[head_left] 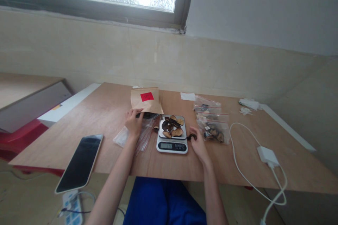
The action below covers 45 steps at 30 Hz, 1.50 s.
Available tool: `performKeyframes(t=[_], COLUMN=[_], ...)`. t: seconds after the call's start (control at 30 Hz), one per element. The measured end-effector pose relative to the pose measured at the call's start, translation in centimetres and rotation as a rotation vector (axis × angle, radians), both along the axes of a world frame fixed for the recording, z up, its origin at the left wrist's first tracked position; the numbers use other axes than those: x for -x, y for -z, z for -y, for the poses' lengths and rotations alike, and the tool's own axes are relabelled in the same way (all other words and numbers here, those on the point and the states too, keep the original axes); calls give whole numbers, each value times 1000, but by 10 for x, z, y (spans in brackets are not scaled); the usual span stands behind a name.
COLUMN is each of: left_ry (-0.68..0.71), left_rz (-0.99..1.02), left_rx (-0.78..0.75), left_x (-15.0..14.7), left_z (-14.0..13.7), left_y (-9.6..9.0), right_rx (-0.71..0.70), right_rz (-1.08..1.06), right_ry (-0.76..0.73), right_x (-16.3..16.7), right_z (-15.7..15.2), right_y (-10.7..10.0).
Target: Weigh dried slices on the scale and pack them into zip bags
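Observation:
A white kitchen scale [172, 146] stands at the middle of the table, its small display lit. Brown and dark dried slices [176, 132] lie on its plate. My right hand [198, 145] is just right of the scale, fingers closed on a dark dried slice [192, 136]. To the left, my left hand [134, 123] has its fingers bent at the lower edge of a brown paper bag [137, 102] with a red label. Something dark shows below that edge, partly hidden by the hand. One loose slice [156, 129] rests left of the scale.
Clear plastic bags [121, 136] lie beneath my left hand. Zip bags holding dried slices [215, 134] lie on the right. A tablet [80, 163] overhangs the front-left edge. A white charger [267, 156] with a looping cable and crumpled white tissue [249, 104] are farther right.

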<state>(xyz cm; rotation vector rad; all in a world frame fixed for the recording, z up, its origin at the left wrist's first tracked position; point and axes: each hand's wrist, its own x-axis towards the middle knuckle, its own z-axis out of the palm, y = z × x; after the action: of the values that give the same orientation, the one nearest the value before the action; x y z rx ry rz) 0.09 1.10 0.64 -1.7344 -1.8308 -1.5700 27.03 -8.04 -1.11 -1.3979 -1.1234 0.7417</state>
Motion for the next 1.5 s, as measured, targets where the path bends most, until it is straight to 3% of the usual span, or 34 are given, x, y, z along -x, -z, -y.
performKeyframes(t=[0.27,0.5,0.6,0.87,0.93,1.03,1.1,1.2,1.5], left_ry=[-5,1,-3,6,8,13,13,9,-5], left_rz=[22,25,28,29,27,35,39,43,35], left_rx=[39,60,62,43,43,51,56,52,51], left_x=[-1,-1,-1,-1,-2,-2,-2,-2,-2], left_z=[1,1,1,1,1,2,3,3,1], left_y=[-2,-2,-2,-3,-3,-4,-4,-4,-2], right_rx=[-87,26,38,-140,-198,-221,-190,-112,28], right_rz=[-128,-39,102,510,599,825,986,1124,1115], right_ry=[188,9,-4,227,163,-161,-266,-271,-196], right_x=[-2,11,15,33,55,97,123,151,177], right_z=[-3,-19,-26,-18,-11,-2,1,-1,7], right_y=[-19,-39,-43,-52,-56,-59,-57,-49,-38])
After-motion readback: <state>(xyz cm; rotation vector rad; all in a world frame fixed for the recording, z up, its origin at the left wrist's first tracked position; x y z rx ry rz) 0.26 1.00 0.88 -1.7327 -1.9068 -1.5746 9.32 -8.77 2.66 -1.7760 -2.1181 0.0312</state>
